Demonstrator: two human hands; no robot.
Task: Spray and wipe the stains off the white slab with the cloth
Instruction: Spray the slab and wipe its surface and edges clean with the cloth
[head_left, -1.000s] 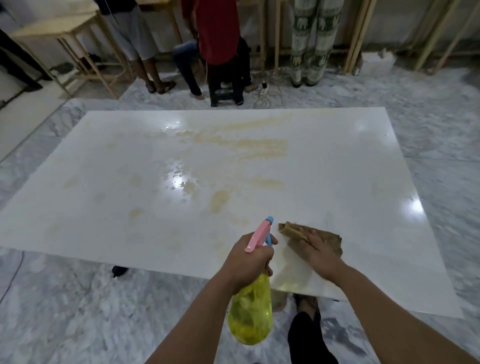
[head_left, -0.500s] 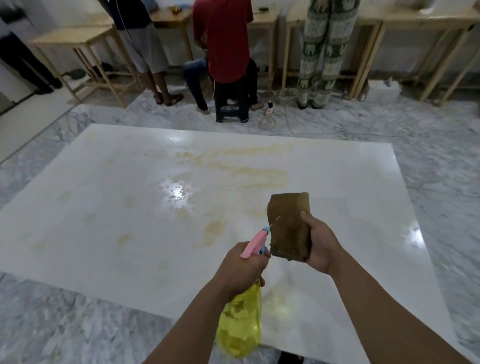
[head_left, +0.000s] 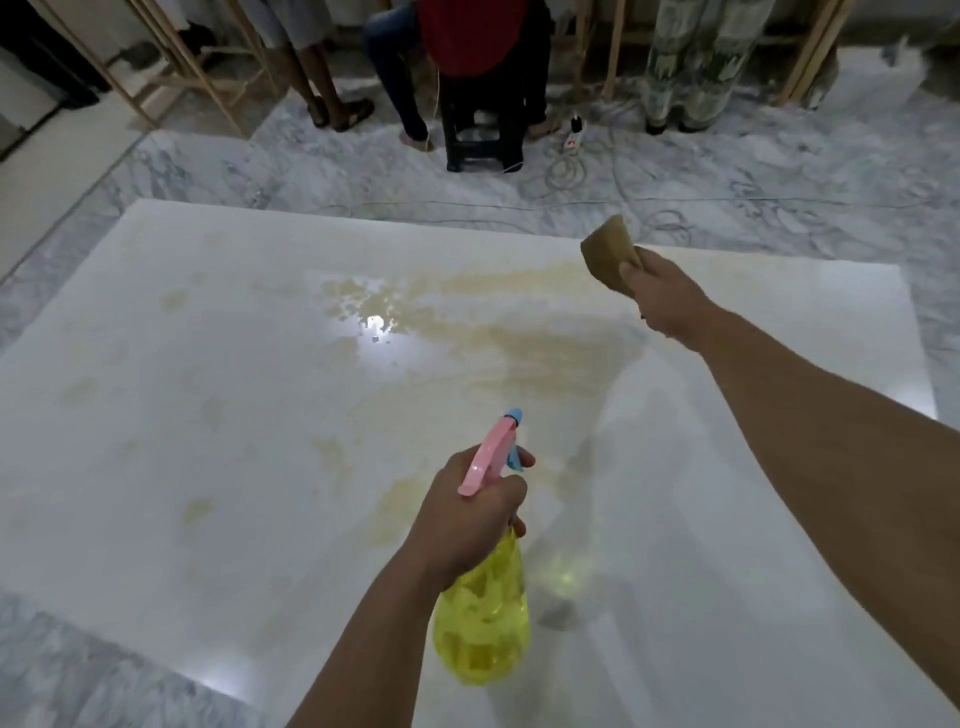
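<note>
Your left hand (head_left: 467, 512) grips the spray bottle (head_left: 483, 618): yellow body partly filled with liquid, hanging below the fist; pink head, long axis tilted, blue nozzle aimed up-forward over the white slab (head_left: 218, 415). Yellowish stains (head_left: 530, 338) lie ahead, between your hands. Your right hand (head_left: 665, 296) clutches the brown cloth (head_left: 610, 254), raised off the surface. Marble floor (head_left: 311, 166) beyond; black stool (head_left: 480, 135), wooden legs, cables.

Left hand (head_left: 475, 512) grips a yellow plastic spray bottle (head_left: 483, 623) with a pink trigger above a glossy white slab (head_left: 208, 441) marked with yellowish stains (head_left: 540, 353); right hand (head_left: 662, 291) holds a folded brown cloth (head_left: 609, 253) raised.
</note>
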